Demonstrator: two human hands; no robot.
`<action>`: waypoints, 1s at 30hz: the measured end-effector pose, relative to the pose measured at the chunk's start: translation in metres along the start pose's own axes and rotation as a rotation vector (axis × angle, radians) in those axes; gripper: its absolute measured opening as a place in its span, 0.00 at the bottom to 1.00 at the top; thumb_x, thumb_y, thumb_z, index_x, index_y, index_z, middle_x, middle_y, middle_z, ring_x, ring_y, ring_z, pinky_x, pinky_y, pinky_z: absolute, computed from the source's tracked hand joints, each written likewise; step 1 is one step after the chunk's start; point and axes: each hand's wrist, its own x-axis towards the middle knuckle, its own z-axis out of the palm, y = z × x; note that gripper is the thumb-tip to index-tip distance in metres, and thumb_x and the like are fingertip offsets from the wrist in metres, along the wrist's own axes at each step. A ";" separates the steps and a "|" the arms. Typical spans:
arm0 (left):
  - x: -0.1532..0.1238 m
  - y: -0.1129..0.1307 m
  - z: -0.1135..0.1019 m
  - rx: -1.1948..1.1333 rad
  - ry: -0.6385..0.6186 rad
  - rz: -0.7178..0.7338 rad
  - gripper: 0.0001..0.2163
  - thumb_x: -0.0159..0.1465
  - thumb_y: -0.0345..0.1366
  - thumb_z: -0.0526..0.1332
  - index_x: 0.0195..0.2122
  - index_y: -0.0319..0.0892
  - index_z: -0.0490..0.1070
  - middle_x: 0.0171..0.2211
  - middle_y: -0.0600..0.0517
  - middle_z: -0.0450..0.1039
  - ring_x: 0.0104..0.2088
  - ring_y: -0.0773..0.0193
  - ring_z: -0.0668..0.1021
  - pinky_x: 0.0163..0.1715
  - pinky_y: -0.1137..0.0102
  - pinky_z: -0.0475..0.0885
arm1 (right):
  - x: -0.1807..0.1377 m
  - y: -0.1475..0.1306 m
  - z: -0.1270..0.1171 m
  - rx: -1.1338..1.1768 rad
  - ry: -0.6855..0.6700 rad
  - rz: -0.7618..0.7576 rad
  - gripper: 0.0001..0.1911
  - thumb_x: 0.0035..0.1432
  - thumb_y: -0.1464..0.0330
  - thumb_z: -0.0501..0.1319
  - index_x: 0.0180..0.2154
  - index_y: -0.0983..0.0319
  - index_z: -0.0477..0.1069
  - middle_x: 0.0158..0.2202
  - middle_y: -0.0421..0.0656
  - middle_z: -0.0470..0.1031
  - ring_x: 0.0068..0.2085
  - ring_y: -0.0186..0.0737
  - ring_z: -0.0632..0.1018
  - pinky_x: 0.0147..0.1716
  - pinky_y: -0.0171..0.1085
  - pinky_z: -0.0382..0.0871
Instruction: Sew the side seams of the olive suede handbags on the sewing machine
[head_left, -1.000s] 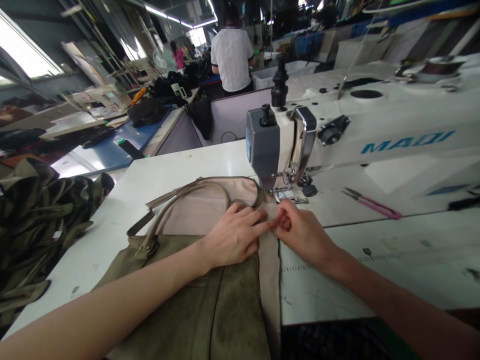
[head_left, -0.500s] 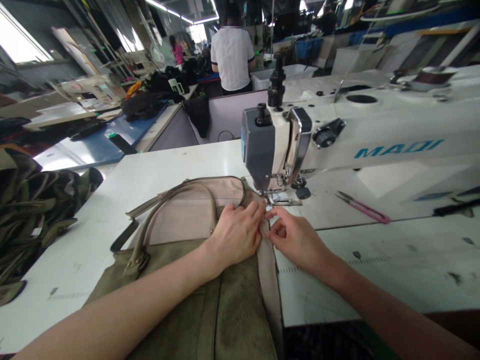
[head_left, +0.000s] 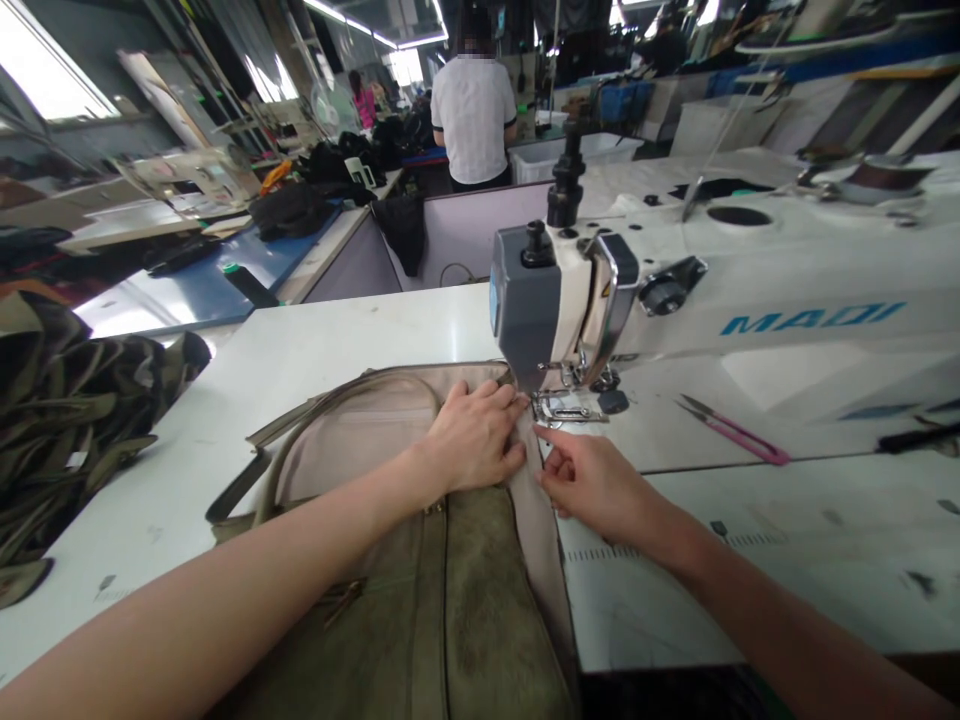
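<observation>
An olive-green bag (head_left: 420, 610) with a beige lining and looped handles (head_left: 330, 405) lies on the white sewing table (head_left: 322, 340). Its right edge runs toward the presser foot (head_left: 562, 408) of a white sewing machine (head_left: 675, 290). My left hand (head_left: 472, 435) lies flat on the bag just left of the foot, fingers stretched and pressing the fabric. My right hand (head_left: 589, 480) sits at the bag's right edge, fingers curled and pinching the beige edge strip (head_left: 536, 500) just in front of the foot.
Pink-handled thread snips (head_left: 739, 430) lie on the machine bed to the right. A heap of camouflage fabric (head_left: 67, 420) sits at the table's left edge. A person in a white shirt (head_left: 474, 110) stands with back turned at a far bench with dark bags.
Both hands have slid forward with the bag, bringing its edge up to the presser foot. My left hand has flattened closer to the needle.
</observation>
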 end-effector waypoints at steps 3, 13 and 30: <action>-0.002 0.005 0.003 -0.021 0.014 -0.023 0.25 0.63 0.44 0.54 0.58 0.34 0.63 0.48 0.42 0.69 0.48 0.50 0.69 0.44 0.55 0.62 | -0.004 0.002 -0.001 0.025 -0.014 -0.002 0.26 0.52 0.77 0.57 0.55 0.66 0.66 0.23 0.35 0.73 0.19 0.32 0.74 0.20 0.29 0.65; 0.014 -0.009 0.012 -0.118 0.046 0.095 0.19 0.62 0.40 0.56 0.51 0.34 0.69 0.49 0.39 0.69 0.52 0.48 0.70 0.57 0.51 0.58 | -0.002 0.007 -0.003 0.281 0.031 0.143 0.23 0.53 0.74 0.57 0.52 0.67 0.72 0.19 0.34 0.68 0.19 0.35 0.76 0.19 0.32 0.74; -0.002 -0.004 0.010 -0.327 0.061 0.272 0.15 0.62 0.26 0.53 0.47 0.43 0.71 0.45 0.50 0.73 0.49 0.59 0.73 0.60 0.54 0.58 | -0.004 0.011 -0.006 0.361 0.092 0.173 0.20 0.50 0.73 0.60 0.46 0.66 0.76 0.19 0.34 0.69 0.18 0.34 0.75 0.17 0.30 0.72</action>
